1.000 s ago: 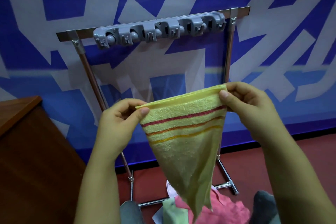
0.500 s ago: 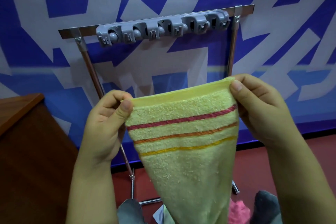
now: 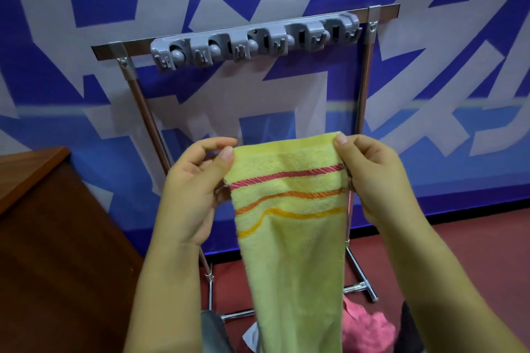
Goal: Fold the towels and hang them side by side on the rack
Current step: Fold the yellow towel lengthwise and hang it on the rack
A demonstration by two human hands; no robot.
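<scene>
Currently: towel [image 3: 289, 226], yellow, hung between both hands; left fingers [image 3: 226, 153] and right fingers [image 3: 341, 140] each pinched a top corner. Rack [image 3: 255, 40] stood beyond the fingers, bare. Step judged: folding; next, halving before hanging.

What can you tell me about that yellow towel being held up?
The yellow terry-cloth towel has three woven stripes near its top: red, orange, then golden yellow. It looks soft and folded lengthwise into a narrow strip. It hangs straight down in front of the metal rack, touching nothing but the hands: the left hand and right hand pinch its top corners.
</scene>
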